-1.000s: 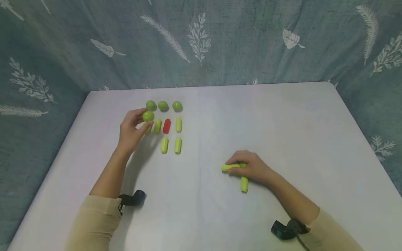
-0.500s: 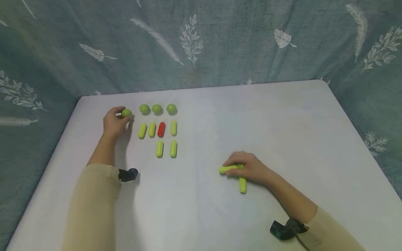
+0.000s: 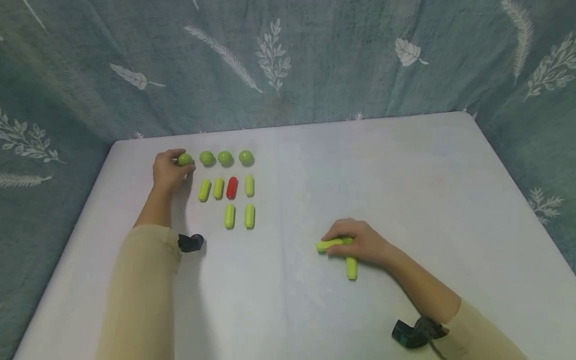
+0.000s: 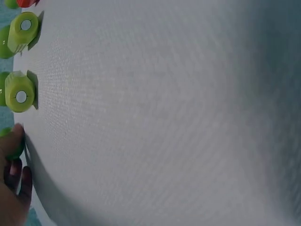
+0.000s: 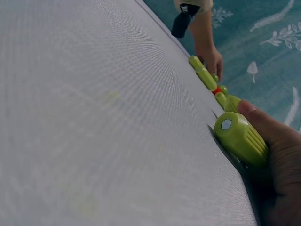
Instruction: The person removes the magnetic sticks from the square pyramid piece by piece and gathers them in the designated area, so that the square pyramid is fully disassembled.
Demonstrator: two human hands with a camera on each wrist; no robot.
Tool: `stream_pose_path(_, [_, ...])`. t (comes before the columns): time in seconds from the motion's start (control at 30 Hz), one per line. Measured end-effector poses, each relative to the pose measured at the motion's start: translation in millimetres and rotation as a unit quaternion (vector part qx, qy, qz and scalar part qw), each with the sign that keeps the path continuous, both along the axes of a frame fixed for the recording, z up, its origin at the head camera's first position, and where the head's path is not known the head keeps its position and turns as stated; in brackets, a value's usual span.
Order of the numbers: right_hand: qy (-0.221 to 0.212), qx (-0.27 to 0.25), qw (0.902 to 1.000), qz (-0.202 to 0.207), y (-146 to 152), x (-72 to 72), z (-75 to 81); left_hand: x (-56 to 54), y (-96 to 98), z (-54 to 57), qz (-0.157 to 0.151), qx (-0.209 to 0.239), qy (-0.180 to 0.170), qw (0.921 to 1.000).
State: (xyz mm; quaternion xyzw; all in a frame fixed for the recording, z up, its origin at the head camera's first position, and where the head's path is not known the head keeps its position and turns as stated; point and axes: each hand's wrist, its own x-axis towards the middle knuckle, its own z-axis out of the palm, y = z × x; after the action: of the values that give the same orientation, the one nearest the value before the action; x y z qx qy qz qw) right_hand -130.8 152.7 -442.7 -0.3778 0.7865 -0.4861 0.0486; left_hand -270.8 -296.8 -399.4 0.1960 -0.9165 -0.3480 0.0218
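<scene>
My left hand [image 3: 167,171] holds a green ball [image 3: 185,159] between thumb and fingers, at the left end of a row of three green balls [image 3: 225,159]. In the left wrist view, the fingers partly cover this ball [image 4: 19,149]. My right hand [image 3: 362,242] pinches a yellow-green toy stick [image 3: 329,245] that points left. Under its palm a green ball [image 3: 347,240] shows in part, and a second yellow-green stick [image 3: 351,268] extends toward me from there. In the right wrist view, this nearer stick [image 5: 242,141] has a round metal disc on its end.
Beneath the balls lie yellow-green sticks [image 3: 204,190] and one red stick [image 3: 231,188] in a row. Two more yellow-green sticks [image 3: 230,216] lie closer to me. The white table [image 3: 288,310] ends at a grey-green leaf-patterned curtain [image 3: 315,75].
My left hand has carried its ball left from above the sticks to the end of the ball row, then slightly back right. My right hand keeps its hold, almost still.
</scene>
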Motion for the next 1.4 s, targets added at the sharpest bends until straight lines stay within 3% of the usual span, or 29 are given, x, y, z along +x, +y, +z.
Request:
stream_pose_path(0.33, [0.024,-0.029,0.9992,0.012,-2.4,0.5,1.2,3.2,-5.8,0.3,0.0,0.055,0.003,0.9985])
stream_pose_path(0.6, [0.027,-0.029,0.9991,0.011,-3.9,3.4,0.0,10.8,-12.1,-4.3,0.027,0.079,0.003,0.9965])
stream_pose_path(0.87, [0.036,-0.029,0.9989,0.014,-6.7,3.3,0.1,27.2,-12.7,-8.5,0.058,0.094,0.008,0.9939])
stream_pose_path(1.0, [0.047,-0.027,0.9984,0.015,-7.0,3.8,-3.1,45.3,-4.8,-14.2,0.09,0.124,0.049,0.987])
stream_pose_path(1.1, [0.045,0.015,0.9988,-0.005,-3.1,7.9,-1.5,65.6,6.1,-19.3,0.116,0.161,0.091,0.976])
stream_pose_path(1.17, [0.051,0.041,0.9974,-0.03,1.1,12.5,-0.1,81.6,15.8,-21.5,0.116,0.184,0.115,0.9693])
stream_pose_path(1.27, [0.086,0.076,0.9898,-0.084,8.7,19.0,1.8,108.4,34.4,-24.9,0.102,0.187,0.147,0.9659])
stream_pose_path(1.4, [0.115,0.086,0.9804,-0.135,16.6,21.6,2.8,142.8,65.4,-33.7,0.083,0.179,0.229,0.9534])
